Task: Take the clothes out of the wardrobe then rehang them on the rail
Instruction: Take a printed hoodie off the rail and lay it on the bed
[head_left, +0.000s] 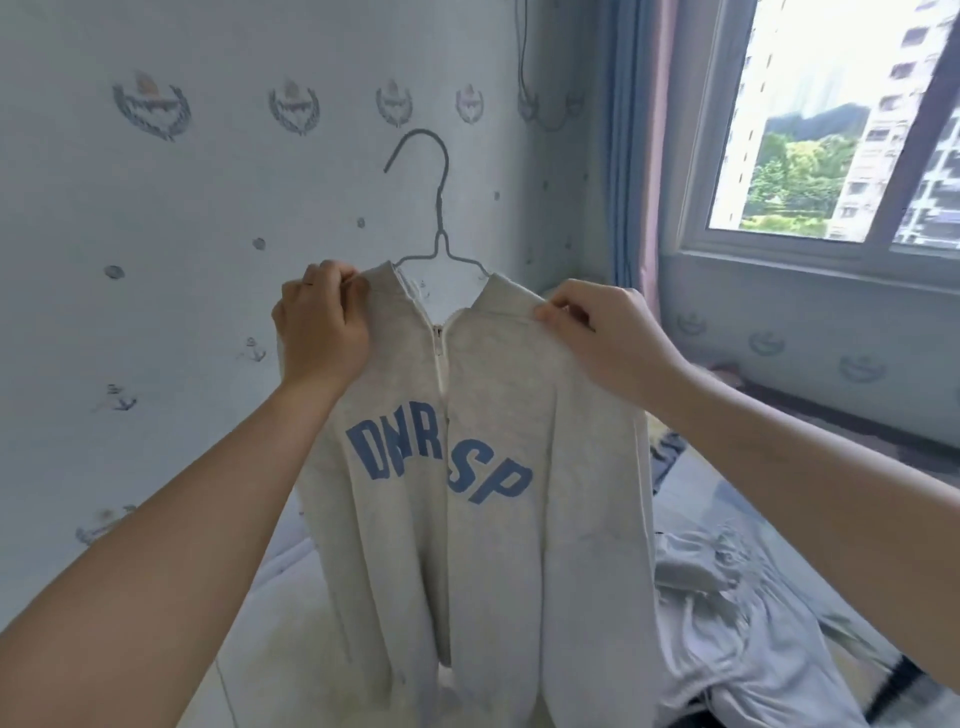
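Observation:
A cream zip-up sweatshirt (483, 545) with blue letters across the chest hangs in front of me on a grey wire hanger (439, 208). The hanger's hook sticks up above the collar and rests on nothing. My left hand (322, 325) pinches the sweatshirt's left shoulder by the collar. My right hand (605, 340) pinches the right shoulder. The zip is partly open at the neck. No wardrobe or rail is in view.
A pale grey garment (727, 623) lies crumpled on the bed (291, 613) at the lower right, with a darker cloth (667, 457) behind it. The patterned wall (208, 218) is straight ahead. A window (841, 124) with blue and pink curtains (639, 156) is at the right.

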